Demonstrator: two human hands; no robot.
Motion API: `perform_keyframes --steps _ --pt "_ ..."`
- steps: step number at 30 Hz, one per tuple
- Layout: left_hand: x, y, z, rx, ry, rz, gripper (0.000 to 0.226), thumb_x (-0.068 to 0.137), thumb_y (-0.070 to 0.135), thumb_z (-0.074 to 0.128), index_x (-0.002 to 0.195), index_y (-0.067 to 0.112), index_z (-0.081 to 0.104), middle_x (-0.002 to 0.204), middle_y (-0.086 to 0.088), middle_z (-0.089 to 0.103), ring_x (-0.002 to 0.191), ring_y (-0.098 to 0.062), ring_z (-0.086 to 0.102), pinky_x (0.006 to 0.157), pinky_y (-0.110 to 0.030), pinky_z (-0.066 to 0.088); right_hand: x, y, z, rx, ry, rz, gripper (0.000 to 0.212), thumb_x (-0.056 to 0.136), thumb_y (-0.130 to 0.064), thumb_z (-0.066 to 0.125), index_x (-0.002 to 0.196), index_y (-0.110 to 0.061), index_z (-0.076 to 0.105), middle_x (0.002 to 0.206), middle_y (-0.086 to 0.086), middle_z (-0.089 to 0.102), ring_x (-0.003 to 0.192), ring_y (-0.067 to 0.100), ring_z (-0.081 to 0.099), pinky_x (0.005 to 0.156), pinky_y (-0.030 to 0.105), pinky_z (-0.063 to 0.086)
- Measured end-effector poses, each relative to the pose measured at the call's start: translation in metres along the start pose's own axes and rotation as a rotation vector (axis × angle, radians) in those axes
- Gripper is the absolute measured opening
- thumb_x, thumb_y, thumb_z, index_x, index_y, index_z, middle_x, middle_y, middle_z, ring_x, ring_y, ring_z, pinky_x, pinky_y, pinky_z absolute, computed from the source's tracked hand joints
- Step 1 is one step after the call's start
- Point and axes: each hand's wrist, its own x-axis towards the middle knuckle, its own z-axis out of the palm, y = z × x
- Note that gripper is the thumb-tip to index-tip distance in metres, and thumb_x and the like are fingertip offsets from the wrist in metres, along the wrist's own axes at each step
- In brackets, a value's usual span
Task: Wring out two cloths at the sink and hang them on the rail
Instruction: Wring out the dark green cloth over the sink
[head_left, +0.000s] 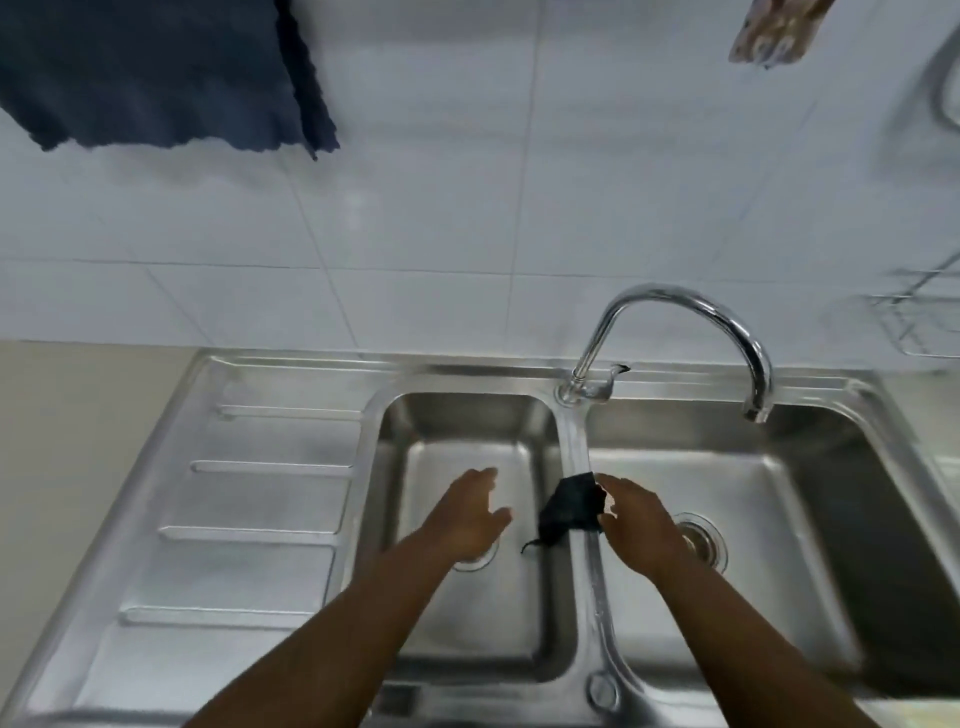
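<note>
Upper left: we note a dark blue cloth (156, 73) hanging against the white tiled wall (467, 208); the rail itself lies outside our view.

Left: a beige desk (62, 467) meets the ribbed drainboard (249, 519) of a steel double sink (291, 364), bare and flat.

Left basin (467, 431): we record our left hand (467, 514) hovering above it, fingers spread loosely, palm down, holding nothing and touching nothing.

Centre divider (576, 447): a small black cloth (569, 506) is draped over the ridge between the basins, one thin tail hanging into the left basin.

Right basin (779, 493): our right hand (641, 525) has its fingertips at the cloth's right edge, pinching or just touching; we cannot tell which. The strainer drain (709, 540) shows beside the wrist.

Above: the chrome tap (691, 312) arches over the right basin, its spout well clear of both hands.

Far right: a wire rack (919, 322) and a patterned hanging item (774, 31), blurred.
</note>
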Motion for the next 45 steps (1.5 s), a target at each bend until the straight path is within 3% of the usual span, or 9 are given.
perform_keyframes --steps 5,9,13,16,21,27,30,37,45 --pt "0.016 0.025 0.045 -0.053 -0.209 0.089 0.061 0.090 0.013 0.059 0.143 0.009 0.030 0.147 -0.009 0.034 0.130 -0.018 0.037 0.098 -0.018 0.027 0.023 0.021 0.017 -0.085 -0.169 -0.109 0.073 0.083 0.005 0.055 0.149 -0.009 0.026 0.156 0.015 0.029 0.139 0.031 0.036 0.114 0.031 0.027" --pt "0.024 0.036 0.071 -0.191 -0.277 0.118 0.091 0.083 0.016 0.071 0.150 0.021 0.011 0.143 0.010 0.022 0.127 -0.007 0.029 0.103 -0.020 0.028 0.027 0.025 0.016 -0.076 -0.050 -0.123 0.050 0.078 -0.002 0.062 0.126 -0.012 0.054 0.119 0.013 0.062 0.104 0.030 0.058 0.089 0.037 0.048" --pt "0.032 0.035 0.086 -0.104 -0.143 0.073 0.097 0.074 0.025 0.077 0.148 0.026 0.015 0.139 -0.010 0.037 0.124 -0.028 0.046 0.102 -0.042 0.044 0.024 0.023 0.009 -0.177 -0.044 -0.143 0.027 0.073 -0.014 0.058 0.100 -0.013 0.060 0.096 0.007 0.064 0.090 0.024 0.051 0.070 0.032 0.042" --pt "0.027 0.034 0.082 -0.062 -0.082 0.103 0.064 0.075 0.029 0.074 0.130 0.023 0.043 0.119 -0.009 0.054 0.106 -0.027 0.057 0.089 -0.041 0.050 0.018 0.009 0.002 -0.082 -0.051 -0.183 0.025 0.068 -0.021 0.054 0.091 -0.015 0.059 0.085 -0.001 0.060 0.082 0.018 0.046 0.067 0.028 0.035" --pt "0.006 0.032 0.041 -0.175 0.072 0.232 0.015 0.078 0.016 0.068 0.091 0.010 0.066 0.092 -0.005 0.052 0.084 -0.020 0.057 0.071 -0.020 0.043 0.001 -0.026 -0.028 0.194 -0.112 -0.157 0.016 0.071 -0.008 0.059 0.082 -0.020 0.060 0.073 0.002 0.066 0.059 0.020 0.065 0.051 0.028 0.052" --pt "-0.036 0.039 -0.039 -0.273 0.071 0.237 0.014 0.079 0.010 0.068 0.092 0.016 0.067 0.083 -0.001 0.069 0.075 -0.009 0.064 0.070 -0.025 0.051 -0.016 -0.077 -0.058 0.304 -0.177 -0.301 0.022 0.075 -0.006 0.062 0.084 -0.026 0.064 0.075 -0.003 0.066 0.068 0.009 0.060 0.063 0.023 0.047" --pt "-0.057 0.044 -0.069 -0.343 0.133 0.209 0.029 0.080 0.013 0.070 0.106 0.026 0.064 0.098 0.011 0.068 0.091 -0.001 0.064 0.080 -0.018 0.051 -0.025 -0.099 -0.068 0.356 -0.166 -0.336 0.025 0.078 -0.006 0.065 0.087 -0.030 0.065 0.074 -0.001 0.069 0.066 0.010 0.065 0.061 0.024 0.050" --pt "-0.094 0.051 -0.101 -0.562 0.184 0.263 0.031 0.083 -0.001 0.065 0.106 0.021 0.064 0.105 -0.002 0.070 0.100 -0.018 0.066 0.088 -0.031 0.055 -0.039 -0.121 -0.059 0.436 -0.200 -0.425 0.035 0.080 -0.024 0.074 0.113 -0.032 0.063 0.105 -0.008 0.069 0.092 0.014 0.067 0.085 0.040 0.057" --pt "-0.107 0.049 -0.097 -0.818 0.238 0.249 0.024 0.089 -0.006 0.055 0.107 0.009 0.055 0.111 -0.018 0.066 0.103 -0.029 0.065 0.084 -0.040 0.058 -0.054 -0.130 -0.036 0.453 -0.258 -0.430 0.066 0.071 -0.039 0.081 0.129 -0.042 0.049 0.117 -0.010 0.066 0.101 0.010 0.066 0.087 0.031 0.056"
